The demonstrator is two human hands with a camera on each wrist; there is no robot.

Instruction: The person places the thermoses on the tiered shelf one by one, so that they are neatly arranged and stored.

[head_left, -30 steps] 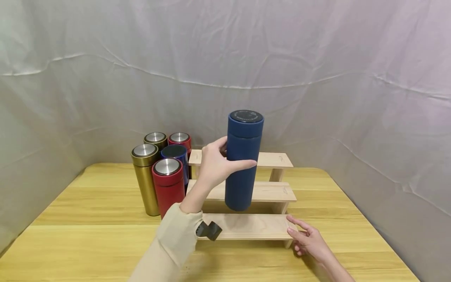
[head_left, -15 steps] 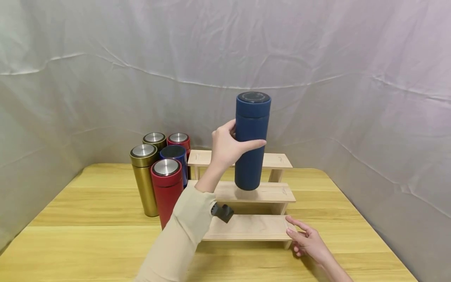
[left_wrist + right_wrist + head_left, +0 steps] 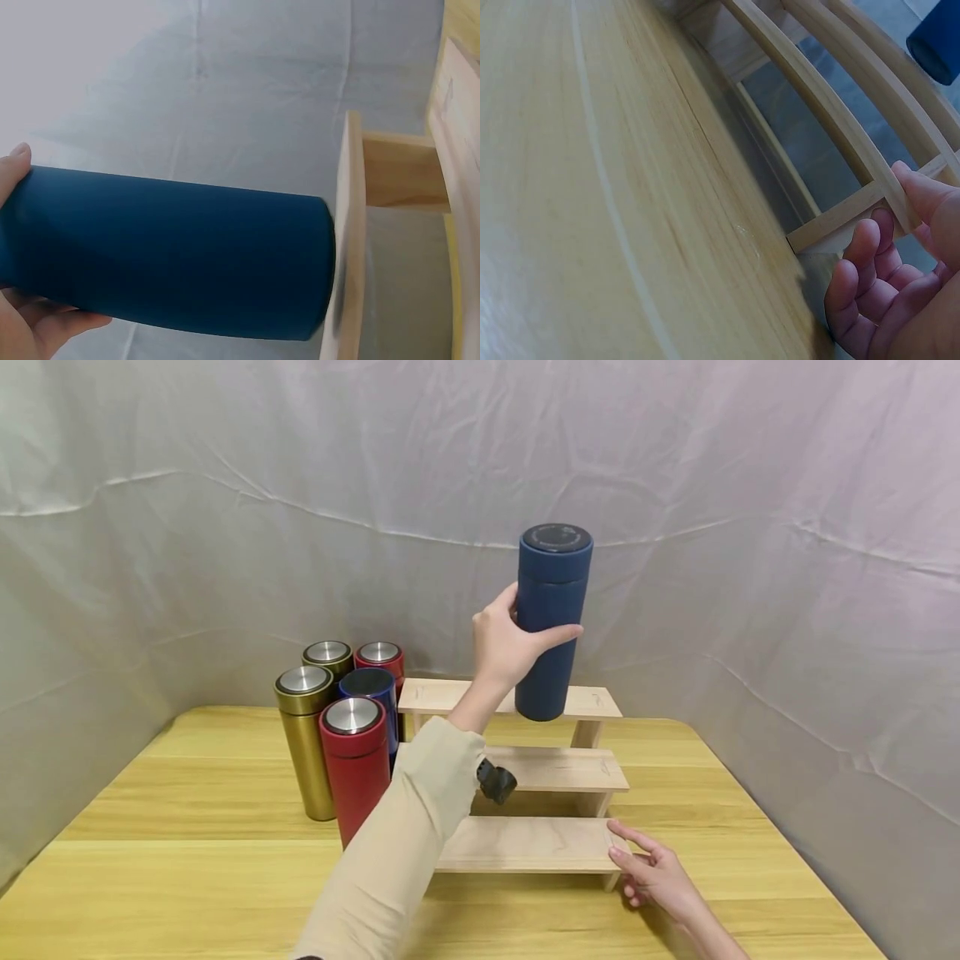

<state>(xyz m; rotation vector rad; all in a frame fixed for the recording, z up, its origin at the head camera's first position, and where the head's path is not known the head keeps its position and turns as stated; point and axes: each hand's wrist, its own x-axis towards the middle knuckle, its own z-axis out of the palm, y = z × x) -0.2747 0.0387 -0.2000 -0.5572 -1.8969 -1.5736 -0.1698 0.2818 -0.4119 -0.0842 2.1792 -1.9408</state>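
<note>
My left hand (image 3: 506, 643) grips a dark blue thermos bottle (image 3: 555, 597) round its middle, thumb across the front. The bottle is nearly upright, and its base overlaps the top step of a three-step wooden display rack (image 3: 536, 843) in the head view. From the left wrist, the bottle's base end (image 3: 319, 270) appears right at the edge of the rack's board (image 3: 354, 240). At the rack's lower right end, my right hand (image 3: 660, 877) pinches the bottom step, with the thumb on the board and curled fingers beside its support in the right wrist view.
Left of the rack stand several more thermos bottles: a red one (image 3: 356, 785) in front, a gold one (image 3: 309, 760), a blue one with a dark lid (image 3: 378, 687), and others behind. Grey cloth (image 3: 480, 468) hangs behind the wooden table (image 3: 187, 885).
My left hand has raised the blue thermos bottle and carried it rightward and back, from over the lower steps up to the top step. The right hand has stayed at the rack's end.
</note>
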